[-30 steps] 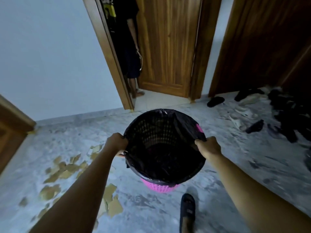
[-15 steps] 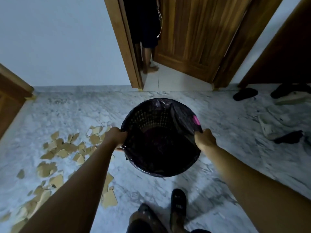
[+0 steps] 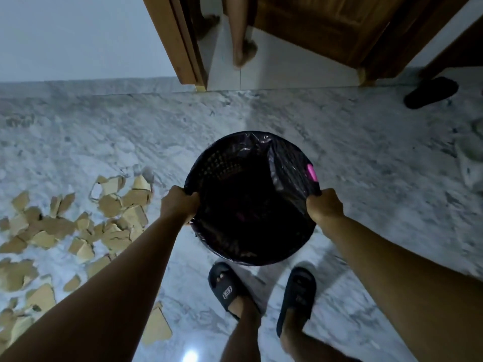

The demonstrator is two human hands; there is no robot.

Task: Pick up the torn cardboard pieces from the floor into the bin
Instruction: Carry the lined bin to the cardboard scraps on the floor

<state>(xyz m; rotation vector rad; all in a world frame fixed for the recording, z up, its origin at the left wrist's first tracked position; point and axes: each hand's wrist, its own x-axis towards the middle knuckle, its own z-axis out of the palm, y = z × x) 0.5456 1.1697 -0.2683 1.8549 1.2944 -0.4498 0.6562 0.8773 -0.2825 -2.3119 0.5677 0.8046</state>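
A round pink bin lined with a black bag point(image 3: 285, 163) is held in front of me, its dark mouth facing up. My left hand point(image 3: 179, 203) grips the rim on its left side. My right hand point(image 3: 324, 207) grips the rim on its right side. Several torn brown cardboard pieces point(image 3: 112, 205) lie scattered on the marble floor to the left of the bin, and some are hidden under my left forearm. One larger piece point(image 3: 156, 327) lies near my left elbow. The inside of the bin is too dark to see.
My two feet in dark slippers point(image 3: 227, 286) stand just below the bin. Another person's bare feet point(image 3: 244, 52) are in the open wooden doorway point(image 3: 183, 48) ahead. A black slipper point(image 3: 431, 92) and pale footwear point(image 3: 470, 155) lie at the right.
The view has tilted down, so my own feet now show. The bin, still held by both hands, sits lower over the floor, beside the cardboard pile.
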